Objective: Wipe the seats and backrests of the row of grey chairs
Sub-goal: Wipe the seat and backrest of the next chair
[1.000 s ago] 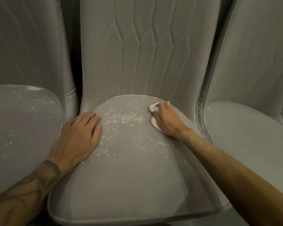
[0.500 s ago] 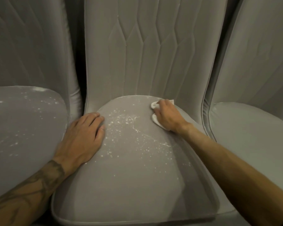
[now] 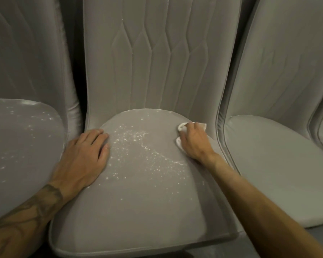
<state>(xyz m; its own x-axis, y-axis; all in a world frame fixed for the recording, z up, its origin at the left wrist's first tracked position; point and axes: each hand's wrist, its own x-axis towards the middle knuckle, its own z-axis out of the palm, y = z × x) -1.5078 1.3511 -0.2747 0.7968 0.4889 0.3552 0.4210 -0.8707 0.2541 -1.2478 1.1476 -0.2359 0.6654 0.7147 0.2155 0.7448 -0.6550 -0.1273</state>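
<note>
Cloth (image 3: 183, 126) under right-hand fingers (image 3: 189, 129)

A: What is the middle seat (image 3: 138, 207) covered in?

B: Grey cloth with a soft, velvety sheen, smooth and taut, with a piped edge. White specks (image 3: 136, 146) are scattered over its far half.

A: And the backrest (image 3: 157, 58)?

B: The same grey cloth, matt, quilted with stitched lines.

A: The left seat (image 3: 21, 151)?

B: Grey cloth too, speckled white, with a faint gloss at its far edge.

A: The right seat (image 3: 272, 168)?

B: Paler grey, smooth, with no specks that show.

A: The thing under the right hand (image 3: 196, 144)?

B: A white rag (image 3: 181, 126), soft and crumpled, matt.
</note>
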